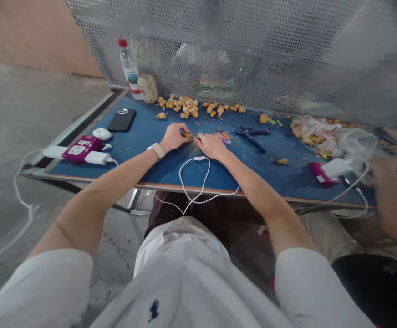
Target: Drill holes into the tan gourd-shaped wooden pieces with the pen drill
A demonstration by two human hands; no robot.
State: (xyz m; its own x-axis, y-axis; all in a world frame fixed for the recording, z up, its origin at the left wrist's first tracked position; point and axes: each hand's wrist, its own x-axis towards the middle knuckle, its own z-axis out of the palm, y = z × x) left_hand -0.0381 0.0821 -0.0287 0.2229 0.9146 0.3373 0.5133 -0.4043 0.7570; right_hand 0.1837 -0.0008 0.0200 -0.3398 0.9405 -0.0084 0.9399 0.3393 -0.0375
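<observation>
Across the blue tabletop (pixel 144 136), small tan pieces (pixel 183 105) are heaped along the far edge at upper centre and more are left in a plastic bag (pixel 352 143) at right, while one small piece (pixel 187 134) is pinched at centre by the left hand (pixel 173 137), the right hand (pixel 212 146) curled against it, its grip unclear.

A perforated metal screen (pixel 253 50) stands behind the blue surface (pixel 144 141). At the upper left of the surface is a water bottle (pixel 129 68) with a red cap. Along the left side lie a black phone (pixel 122 120), a white earbud case (pixel 102 134) and a magenta power strip (pixel 81 149). Blue-handled pliers (pixel 252 135) sit right of center; a plastic bag (pixel 352 143) lies farther right, near a co-worker's hand (pixel 384 171) at the right edge.
</observation>
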